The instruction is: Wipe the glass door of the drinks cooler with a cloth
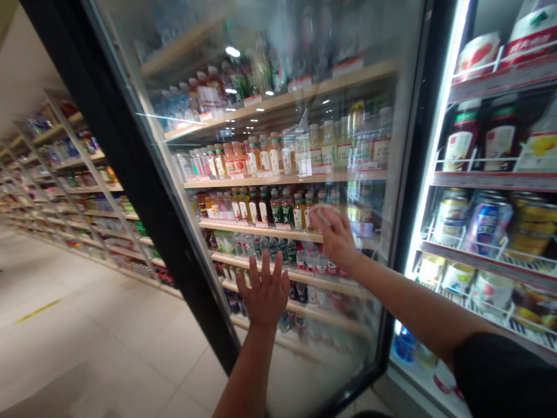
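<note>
A black-framed glass door [365, 325] of a drinks cooler stands swung out in front of me. My left hand [264, 293] is spread flat at the lower middle of the pane, fingers apart and pointing up, holding nothing. Higher and further right, my right hand [337, 235] is against the glass with its fingers bent over a white cloth [322, 213], mostly covered by the hand and blurred. The upper part of the pane looks hazy. Through the glass show shelves of bottles [261, 157], some of which may be reflections.
On the right, the lit cooler holds juice bottles [461, 136] and drink cans [485, 223] behind wire rails. Long store shelves [65, 157] run away on the left beside a tiled floor [108, 342] with a yellow strip [38, 310].
</note>
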{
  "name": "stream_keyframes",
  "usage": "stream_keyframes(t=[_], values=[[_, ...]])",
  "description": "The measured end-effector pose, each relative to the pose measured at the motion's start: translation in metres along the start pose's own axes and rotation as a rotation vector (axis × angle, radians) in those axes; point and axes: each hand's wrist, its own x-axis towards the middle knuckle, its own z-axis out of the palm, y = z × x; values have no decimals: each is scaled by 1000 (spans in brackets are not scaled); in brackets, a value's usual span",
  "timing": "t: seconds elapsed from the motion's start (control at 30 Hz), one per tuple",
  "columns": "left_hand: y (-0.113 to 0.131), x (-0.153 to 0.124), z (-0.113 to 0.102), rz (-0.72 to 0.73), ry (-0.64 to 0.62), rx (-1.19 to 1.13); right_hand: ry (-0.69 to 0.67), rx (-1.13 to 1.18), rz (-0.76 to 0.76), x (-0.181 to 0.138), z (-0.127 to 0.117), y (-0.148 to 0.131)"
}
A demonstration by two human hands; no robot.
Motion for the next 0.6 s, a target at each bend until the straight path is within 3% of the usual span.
stream_keyframes(t=[0.1, 0.27, 0.33, 0.4, 0.47, 0.53, 0.6], values=[[0, 0, 0, 8, 5, 9, -156, 42, -157, -8, 1, -11], [2, 1, -2, 4, 12, 33, 105, -78, 182, 52, -5, 22], [2, 2, -2, 13, 17, 49, 144, -67, 193, 52, -3, 19], [2, 2, -2, 16, 22, 54, 116, -24, 73, 30, 1, 3], [2, 1, -2, 14, 25, 46, 16, 32, -157, 4, 3, -13], [1, 1, -1, 16, 25, 43, -75, 68, -314, -2, 2, -15], [1, 1, 1, 23, 22, 51, -65, 63, -250, 19, -1, -2]])
